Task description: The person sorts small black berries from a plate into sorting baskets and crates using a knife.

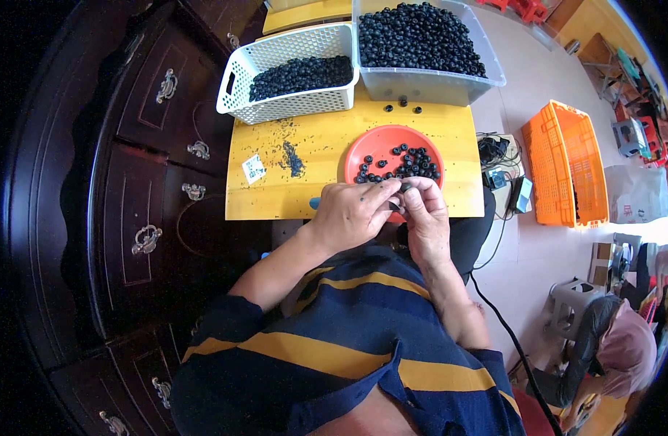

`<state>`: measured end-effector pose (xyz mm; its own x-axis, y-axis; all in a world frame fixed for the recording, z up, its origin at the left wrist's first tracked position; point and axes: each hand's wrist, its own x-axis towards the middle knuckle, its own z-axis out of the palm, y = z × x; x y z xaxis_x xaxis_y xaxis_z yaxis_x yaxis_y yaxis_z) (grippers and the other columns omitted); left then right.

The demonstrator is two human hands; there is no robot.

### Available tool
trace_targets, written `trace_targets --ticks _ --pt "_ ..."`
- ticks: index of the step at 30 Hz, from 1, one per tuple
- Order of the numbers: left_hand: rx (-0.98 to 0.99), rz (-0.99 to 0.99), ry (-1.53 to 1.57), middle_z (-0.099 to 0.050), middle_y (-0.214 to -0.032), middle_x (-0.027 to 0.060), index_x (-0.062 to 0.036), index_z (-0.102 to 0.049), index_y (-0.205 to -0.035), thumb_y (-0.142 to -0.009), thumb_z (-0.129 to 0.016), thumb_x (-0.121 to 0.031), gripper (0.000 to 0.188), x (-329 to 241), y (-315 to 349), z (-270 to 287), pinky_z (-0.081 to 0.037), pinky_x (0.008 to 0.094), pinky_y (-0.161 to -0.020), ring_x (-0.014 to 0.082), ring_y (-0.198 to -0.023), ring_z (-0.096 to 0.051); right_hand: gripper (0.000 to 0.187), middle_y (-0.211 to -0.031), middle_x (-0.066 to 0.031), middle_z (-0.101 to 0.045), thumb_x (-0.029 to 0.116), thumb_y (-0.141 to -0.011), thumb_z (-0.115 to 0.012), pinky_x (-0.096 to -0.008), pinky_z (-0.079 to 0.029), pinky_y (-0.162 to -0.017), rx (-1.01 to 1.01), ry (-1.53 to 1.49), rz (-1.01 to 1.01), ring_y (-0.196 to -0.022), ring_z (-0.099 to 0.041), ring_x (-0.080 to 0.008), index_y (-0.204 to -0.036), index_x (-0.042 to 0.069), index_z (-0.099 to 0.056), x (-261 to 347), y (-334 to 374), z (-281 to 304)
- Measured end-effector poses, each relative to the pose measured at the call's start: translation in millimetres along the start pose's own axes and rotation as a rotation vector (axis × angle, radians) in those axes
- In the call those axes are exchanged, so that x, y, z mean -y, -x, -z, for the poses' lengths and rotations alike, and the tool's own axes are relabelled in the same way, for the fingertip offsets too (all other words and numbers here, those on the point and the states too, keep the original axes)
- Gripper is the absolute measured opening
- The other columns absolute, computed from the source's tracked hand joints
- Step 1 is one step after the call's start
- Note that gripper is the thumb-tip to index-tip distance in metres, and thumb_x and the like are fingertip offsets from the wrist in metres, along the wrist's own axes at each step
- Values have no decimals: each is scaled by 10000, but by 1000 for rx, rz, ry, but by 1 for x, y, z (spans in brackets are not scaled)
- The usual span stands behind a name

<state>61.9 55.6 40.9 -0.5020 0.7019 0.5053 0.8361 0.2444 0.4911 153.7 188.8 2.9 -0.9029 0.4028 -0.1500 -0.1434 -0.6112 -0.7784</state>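
Both my hands meet over the near edge of a red round plate point(354, 145) on the yellow table. My right hand point(428, 221) pinches a small black round part point(405, 187) between thumb and fingertips. Closed around a slim tool with a blue handle end point(315, 203), my left hand point(352, 214) brings its fingertips against that part. The tool's working end is mostly hidden by my fingers. Several similar black ring-shaped parts point(421, 161) lie in the plate, just beyond my hands.
On the yellow table point(319, 145), a white perforated basket point(297, 105) and a clear plastic bin point(428, 87) hold black parts. Black scraps point(293, 161) and a white paper piece point(253, 169) lie left. Dark drawers point(141, 196) stand left; an orange crate point(555, 167) and another person point(617, 349) are right.
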Motion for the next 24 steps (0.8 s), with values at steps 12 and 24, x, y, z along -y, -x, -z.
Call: trace_targets --ticks 12,24 --pt "283 124 97 -713 -810 101 -67 -598 -920 -850 -713 -514 467 7 -15 26 -535 455 -622 338 -727 -703 180 -1000 5 -644 207 -1022 -606 -249 -515 -776 132 -39 -51 -862 -604 -76 -1142 72 -610 0 4 11" --pt "286 12 72 -718 -811 108 -74 -600 -910 -873 -656 -582 512 10 -14 19 -535 432 -605 322 -725 -706 195 -1018 5 -661 275 -1006 -627 -254 -497 -763 203 -254 -254 -846 -589 -70 -1100 105 -621 3 6 9"
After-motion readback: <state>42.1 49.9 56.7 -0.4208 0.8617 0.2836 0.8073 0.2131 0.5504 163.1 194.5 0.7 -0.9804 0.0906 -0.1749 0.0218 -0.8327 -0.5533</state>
